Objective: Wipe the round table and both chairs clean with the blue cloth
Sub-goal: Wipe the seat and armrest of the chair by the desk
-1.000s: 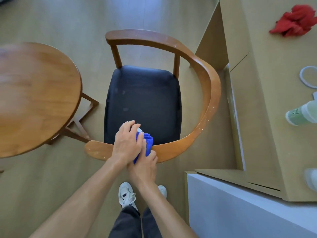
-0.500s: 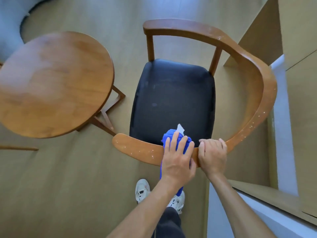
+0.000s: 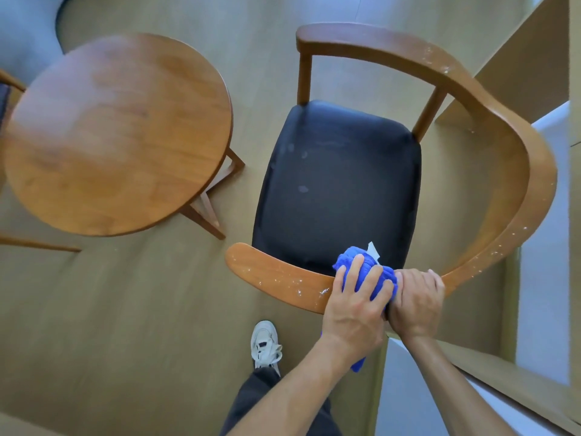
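The blue cloth (image 3: 344, 262) is bunched on the curved wooden top rail (image 3: 273, 273) of the near chair, and one end hangs below the rail. My left hand (image 3: 352, 309) lies over the cloth with its fingers curled round it, pressing it onto the rail. Right beside it, touching, my right hand (image 3: 415, 303) grips the same rail. White specks dot the rail on both sides of my hands. The black seat (image 3: 339, 184) shows a few pale smudges. To the left stands the round wooden table (image 3: 116, 133). A sliver of the second chair (image 3: 6, 89) shows at the left edge.
A tan cabinet (image 3: 534, 58) rises close behind the chair on the right. A white surface (image 3: 408, 388) lies at the lower right beside my arm. My white shoe (image 3: 265, 343) stands on the wooden floor under the rail.
My right hand left the cloth, took hold of the rail to the right, and now sits tight against my left hand. My left hand keeps the cloth on the rail.
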The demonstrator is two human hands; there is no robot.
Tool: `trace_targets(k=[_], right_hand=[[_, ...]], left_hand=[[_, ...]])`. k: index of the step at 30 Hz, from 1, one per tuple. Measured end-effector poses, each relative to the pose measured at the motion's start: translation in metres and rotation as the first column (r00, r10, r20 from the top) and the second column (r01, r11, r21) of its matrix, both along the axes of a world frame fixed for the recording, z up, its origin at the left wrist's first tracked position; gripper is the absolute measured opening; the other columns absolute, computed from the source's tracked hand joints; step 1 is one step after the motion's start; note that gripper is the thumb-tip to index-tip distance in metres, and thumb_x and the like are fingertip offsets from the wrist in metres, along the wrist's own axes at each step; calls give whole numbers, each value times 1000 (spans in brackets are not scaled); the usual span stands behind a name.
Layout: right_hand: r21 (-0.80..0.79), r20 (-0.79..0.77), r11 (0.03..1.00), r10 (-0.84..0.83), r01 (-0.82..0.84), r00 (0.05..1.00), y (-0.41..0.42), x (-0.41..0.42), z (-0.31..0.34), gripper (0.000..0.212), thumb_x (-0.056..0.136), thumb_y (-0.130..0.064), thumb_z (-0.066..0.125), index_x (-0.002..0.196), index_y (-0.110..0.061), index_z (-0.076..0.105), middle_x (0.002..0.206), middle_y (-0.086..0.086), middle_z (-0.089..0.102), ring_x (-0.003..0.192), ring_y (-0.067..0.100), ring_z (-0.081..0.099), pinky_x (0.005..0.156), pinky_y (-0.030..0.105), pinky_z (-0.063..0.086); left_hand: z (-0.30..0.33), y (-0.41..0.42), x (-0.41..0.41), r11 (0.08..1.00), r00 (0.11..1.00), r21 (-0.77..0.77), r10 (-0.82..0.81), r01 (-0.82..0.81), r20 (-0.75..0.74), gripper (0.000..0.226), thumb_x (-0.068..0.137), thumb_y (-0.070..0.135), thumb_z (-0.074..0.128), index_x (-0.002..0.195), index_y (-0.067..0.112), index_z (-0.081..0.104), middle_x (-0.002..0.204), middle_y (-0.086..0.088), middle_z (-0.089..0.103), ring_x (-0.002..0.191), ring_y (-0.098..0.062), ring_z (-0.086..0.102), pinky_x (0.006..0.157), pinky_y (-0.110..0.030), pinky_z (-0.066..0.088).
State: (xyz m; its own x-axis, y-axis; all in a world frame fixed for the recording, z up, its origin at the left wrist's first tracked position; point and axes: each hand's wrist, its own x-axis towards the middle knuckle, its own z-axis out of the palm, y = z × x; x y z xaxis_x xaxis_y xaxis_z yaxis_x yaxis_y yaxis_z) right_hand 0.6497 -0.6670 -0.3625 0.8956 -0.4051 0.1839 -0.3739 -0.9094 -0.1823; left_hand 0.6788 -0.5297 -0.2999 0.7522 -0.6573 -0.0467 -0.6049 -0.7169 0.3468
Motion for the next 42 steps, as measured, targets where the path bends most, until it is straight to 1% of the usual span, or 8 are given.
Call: trace_targets(k=[5, 12, 17, 24, 28, 32, 36, 42], right_hand=[[74, 22, 997, -35, 34, 999, 1, 1, -1, 40, 95, -22, 28, 72, -13, 60, 70, 2, 62, 71, 26, 57, 96, 42, 34], [102, -35, 994, -39, 42, 999, 3, 1, 5, 41, 95, -23, 28, 74, -12, 62, 73, 3, 63, 74, 25, 58, 98, 44, 37], [112, -57, 992, -53, 59, 997, 3, 2, 5, 41, 95, -24, 29, 74, -12, 63, 73, 3, 63, 76, 25, 58, 99, 45, 37], [62, -32, 997, -45, 47, 998, 1, 0, 0, 43, 94, -24, 27, 71, -12, 60, 69, 5, 61, 71, 29, 57, 94, 45, 37], [67, -4, 997, -37, 37, 999, 0, 1, -2, 42, 95, -24, 26, 70, -13, 58, 68, 4, 59, 70, 28, 56, 95, 45, 35], [75, -2, 996, -48, 48, 999, 3, 2, -1, 42, 95, -25, 25, 70, -14, 57, 69, 3, 59, 71, 27, 55, 96, 43, 34], [69, -5, 996, -62, 62, 998, 5, 2, -1, 41, 95, -25, 26, 70, -14, 57, 68, 2, 58, 70, 27, 54, 95, 44, 35], [50, -47, 996, -68, 71, 997, 5, 3, 1, 41, 94, -24, 27, 70, -13, 59, 69, 3, 60, 72, 27, 55, 95, 44, 35]], left_hand=[[-6, 66, 34, 983, 997, -182, 8, 5, 73, 39, 65, 7, 54, 101, 10, 70, 118, -9, 64, 118, -41, 53, 98, -47, 45], [-7, 174, 117, 983, 993, -145, 115, -111, 19, 37, 70, 9, 51, 100, 4, 72, 113, -10, 65, 117, -38, 50, 106, -44, 39], [-2, 159, 112, 964, 977, -170, 212, -205, 22, 34, 67, 10, 54, 95, 6, 73, 106, -6, 67, 113, -35, 53, 107, -34, 38], [2, 26, 28, 987, 993, -148, 51, -66, -103, 33, 69, 22, 61, 100, 13, 69, 111, -2, 65, 116, -32, 54, 96, -43, 46], [0, 58, 52, 977, 995, -211, -20, -1, -97, 34, 69, 17, 56, 98, 9, 70, 110, -5, 66, 113, -34, 55, 97, -43, 46], [-4, 155, 111, 952, 977, -218, 207, -213, -49, 31, 66, 8, 57, 93, 7, 73, 105, -4, 68, 112, -30, 56, 105, -35, 41], [-9, 181, 130, 746, 773, -220, 567, -629, -285, 34, 66, 6, 54, 93, 18, 73, 103, 12, 63, 108, -9, 53, 100, -24, 40], [1, 115, 96, 935, 954, -192, 291, -300, -70, 24, 63, 15, 60, 84, 14, 73, 94, 3, 68, 106, -24, 58, 93, -32, 47]])
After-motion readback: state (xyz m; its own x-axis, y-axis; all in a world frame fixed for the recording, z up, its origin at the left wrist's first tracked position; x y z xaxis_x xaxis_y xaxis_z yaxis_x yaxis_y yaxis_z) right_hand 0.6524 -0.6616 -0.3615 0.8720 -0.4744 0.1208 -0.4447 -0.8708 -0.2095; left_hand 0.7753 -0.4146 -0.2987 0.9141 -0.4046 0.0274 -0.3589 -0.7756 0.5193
